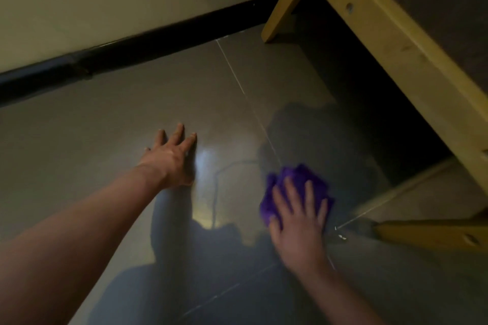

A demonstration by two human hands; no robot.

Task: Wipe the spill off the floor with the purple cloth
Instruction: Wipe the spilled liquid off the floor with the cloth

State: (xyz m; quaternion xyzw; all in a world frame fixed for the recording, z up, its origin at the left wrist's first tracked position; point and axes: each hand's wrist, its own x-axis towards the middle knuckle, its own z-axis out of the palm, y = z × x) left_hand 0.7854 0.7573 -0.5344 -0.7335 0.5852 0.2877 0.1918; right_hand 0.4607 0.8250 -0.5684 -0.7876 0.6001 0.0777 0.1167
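A bunched purple cloth lies on the glossy grey tiled floor, right of centre. My right hand presses flat on top of it, fingers spread, covering its near half. A thin wet outline of the spill runs across the tile just left of the cloth, beside a bright reflection. My left hand is planted flat on the floor farther left, fingers apart, holding nothing.
A pale wooden furniture frame with a leg stands over the floor at the right; another wooden piece lies low near the cloth. A black skirting runs along the cream wall behind.
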